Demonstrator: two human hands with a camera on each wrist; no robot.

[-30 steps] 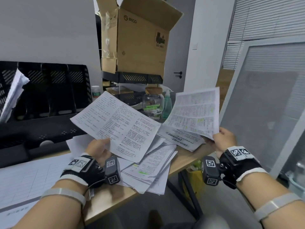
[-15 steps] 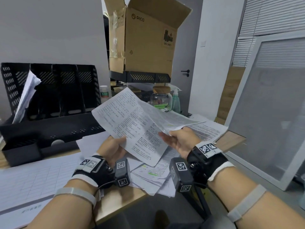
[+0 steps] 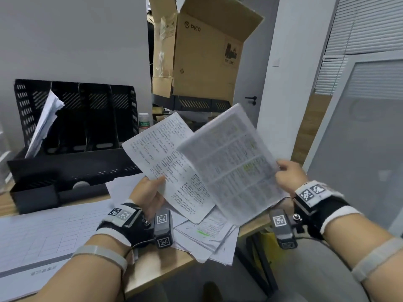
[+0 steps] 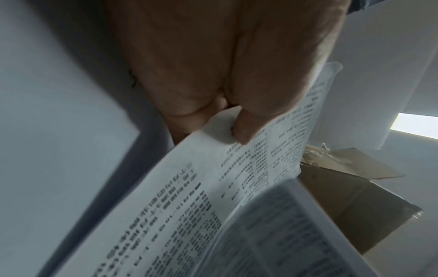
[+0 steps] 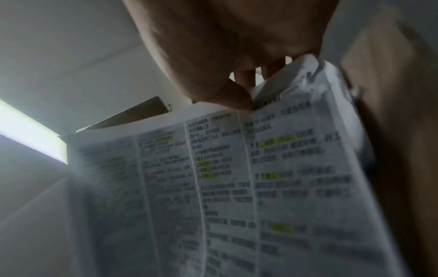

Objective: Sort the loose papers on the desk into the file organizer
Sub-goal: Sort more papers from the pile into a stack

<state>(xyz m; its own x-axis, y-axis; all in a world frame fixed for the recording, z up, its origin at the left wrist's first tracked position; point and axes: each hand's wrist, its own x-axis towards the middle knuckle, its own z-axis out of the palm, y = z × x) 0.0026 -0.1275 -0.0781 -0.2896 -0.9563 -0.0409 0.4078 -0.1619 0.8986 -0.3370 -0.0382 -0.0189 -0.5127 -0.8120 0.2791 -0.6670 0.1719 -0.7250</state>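
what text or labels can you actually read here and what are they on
"PICO", with a round logo: on the cardboard box.
"UN 3481": partly legible on the black sticker on that box.
Printed sheet in the left hand: dense print, too small to read.
Highlighted sheet in the right hand: blurred.
Green label on the white bottle: unreadable.
Large form on the desk: print too small.

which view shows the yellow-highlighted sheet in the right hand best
The head view: the highlighted sheet shows nearly whole, pinched at its edge by the right hand, though blurred. The right wrist view shows its columns and yellow marks close up, cropped. The left wrist view catches only a blurred corner.
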